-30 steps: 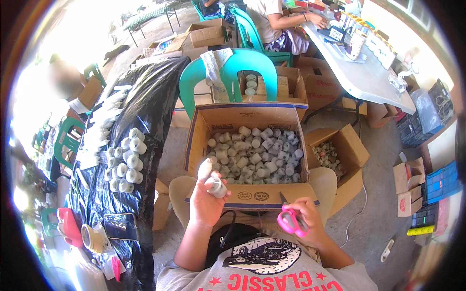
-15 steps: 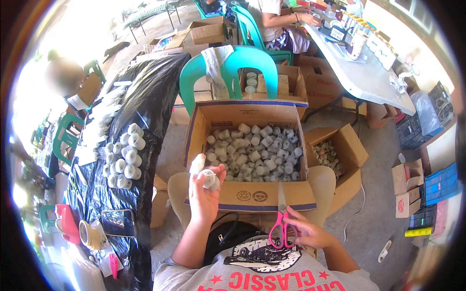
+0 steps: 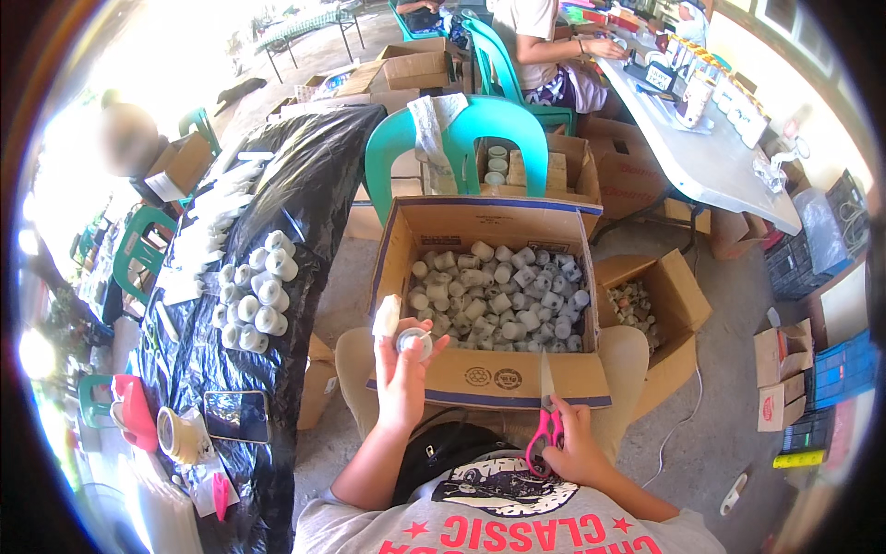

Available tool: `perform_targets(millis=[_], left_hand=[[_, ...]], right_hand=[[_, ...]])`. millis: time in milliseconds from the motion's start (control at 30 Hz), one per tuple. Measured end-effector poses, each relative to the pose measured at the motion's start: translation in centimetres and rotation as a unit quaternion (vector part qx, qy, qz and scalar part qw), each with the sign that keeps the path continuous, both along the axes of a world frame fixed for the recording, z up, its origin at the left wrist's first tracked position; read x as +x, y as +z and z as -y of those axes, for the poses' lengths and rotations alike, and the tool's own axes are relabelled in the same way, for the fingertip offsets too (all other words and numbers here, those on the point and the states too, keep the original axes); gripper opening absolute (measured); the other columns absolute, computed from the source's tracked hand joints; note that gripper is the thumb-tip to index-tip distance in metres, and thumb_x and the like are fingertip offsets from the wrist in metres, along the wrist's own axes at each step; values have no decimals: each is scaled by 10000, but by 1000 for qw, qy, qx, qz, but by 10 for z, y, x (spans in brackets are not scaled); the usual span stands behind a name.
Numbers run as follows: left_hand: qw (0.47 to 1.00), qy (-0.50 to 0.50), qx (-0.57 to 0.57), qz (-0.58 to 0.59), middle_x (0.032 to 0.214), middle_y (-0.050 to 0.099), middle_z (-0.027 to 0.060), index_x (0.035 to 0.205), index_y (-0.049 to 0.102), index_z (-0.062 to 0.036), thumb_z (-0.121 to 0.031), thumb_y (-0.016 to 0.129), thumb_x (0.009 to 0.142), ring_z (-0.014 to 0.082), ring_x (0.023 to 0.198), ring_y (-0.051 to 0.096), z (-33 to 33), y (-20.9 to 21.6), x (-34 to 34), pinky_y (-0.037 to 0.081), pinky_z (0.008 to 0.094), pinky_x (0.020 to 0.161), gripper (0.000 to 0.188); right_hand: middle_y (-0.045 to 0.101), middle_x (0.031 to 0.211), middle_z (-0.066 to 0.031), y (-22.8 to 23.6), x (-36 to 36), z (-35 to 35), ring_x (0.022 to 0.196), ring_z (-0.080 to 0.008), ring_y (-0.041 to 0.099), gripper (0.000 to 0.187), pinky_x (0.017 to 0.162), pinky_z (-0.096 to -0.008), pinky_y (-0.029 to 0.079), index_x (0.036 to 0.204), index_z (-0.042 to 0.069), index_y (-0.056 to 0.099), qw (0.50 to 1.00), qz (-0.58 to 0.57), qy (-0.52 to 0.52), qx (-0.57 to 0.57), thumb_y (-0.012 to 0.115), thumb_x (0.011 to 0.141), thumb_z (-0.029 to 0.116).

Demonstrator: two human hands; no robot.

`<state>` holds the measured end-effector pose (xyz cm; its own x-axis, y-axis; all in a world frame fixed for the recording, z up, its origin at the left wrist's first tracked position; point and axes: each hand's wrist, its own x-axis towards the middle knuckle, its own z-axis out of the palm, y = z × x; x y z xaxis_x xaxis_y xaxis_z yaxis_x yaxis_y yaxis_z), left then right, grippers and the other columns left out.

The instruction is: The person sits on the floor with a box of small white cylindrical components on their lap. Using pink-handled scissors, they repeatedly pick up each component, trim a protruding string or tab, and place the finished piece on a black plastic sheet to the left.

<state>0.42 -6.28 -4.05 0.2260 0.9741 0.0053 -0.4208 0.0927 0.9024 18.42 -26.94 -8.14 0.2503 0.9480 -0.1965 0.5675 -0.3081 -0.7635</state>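
Observation:
My left hand [image 3: 401,388] is raised at the near left corner of the cardboard box [image 3: 489,374], its fingers closed on a small whitish-grey cylinder [image 3: 414,344]. A white wrap or cover [image 3: 387,315] stands up at one fingertip; which it is I cannot tell. In my right hand [image 3: 576,450] are pink-handled scissors [image 3: 545,427], their blades pointing away from me by the box's near side and looking closed. Many similar whitish-grey cylinders [image 3: 503,303] lie jumbled inside the box, which rests by my knees.
To the left, a black plastic-covered table [image 3: 318,157] bears a cluster of cylinders [image 3: 268,294], a phone [image 3: 237,416] and a tape roll [image 3: 175,434]. A teal chair [image 3: 378,157] stands behind the box; a smaller scrap box [image 3: 678,309] is at right. A person [image 3: 544,46] sits at the white table [image 3: 711,175].
The scissors have turned more upright, and their handles now sit deeper in my right hand. My left hand has turned slightly, still holding the cylinder. The whole view has shifted a little.

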Motion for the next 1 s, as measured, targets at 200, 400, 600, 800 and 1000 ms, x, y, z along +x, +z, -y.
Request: perform_targets(millis=[200,400,600,800,1000], left_hand=[[983,-67,-131,114,1088,518,64,1336,364,-153,-282,503,900,253,1129,518,-6,7,-12,500,501,877,475],[978,-88,-143,121,1078,527,65,1393,314,-165,-228,484,895,258,1073,540,-2,9,-8,492,451,821,530],[985,-117,-48,118,1068,536,82,1446,265,-141,-158,513,873,236,1001,538,9,9,5,473,408,814,624],[972,-192,50,123,1013,563,106,1472,232,-100,-139,555,871,205,952,534,8,10,2,485,334,757,683],[963,-243,79,89,998,571,105,1461,249,-62,-109,575,868,169,915,540,2,11,-3,481,284,715,678]], right_hand=[[461,1109,-147,6,10,-8,921,-286,537,742,885,-379,439,1378,-15,320,992,-89,-72,-54,688,754,147],[467,945,-13,44,23,-19,732,-101,456,589,644,-224,375,1346,50,365,764,-634,-61,107,652,846,169],[363,846,8,57,-2,-36,699,-86,332,946,614,-217,298,1347,-10,286,732,-647,214,-7,736,734,553],[354,818,4,55,-3,-39,658,-93,334,946,583,-244,263,1306,-25,310,709,-669,221,-33,717,722,598],[357,808,10,54,0,-35,673,-92,339,903,597,-238,267,1316,-34,327,721,-662,196,-61,739,736,521]])
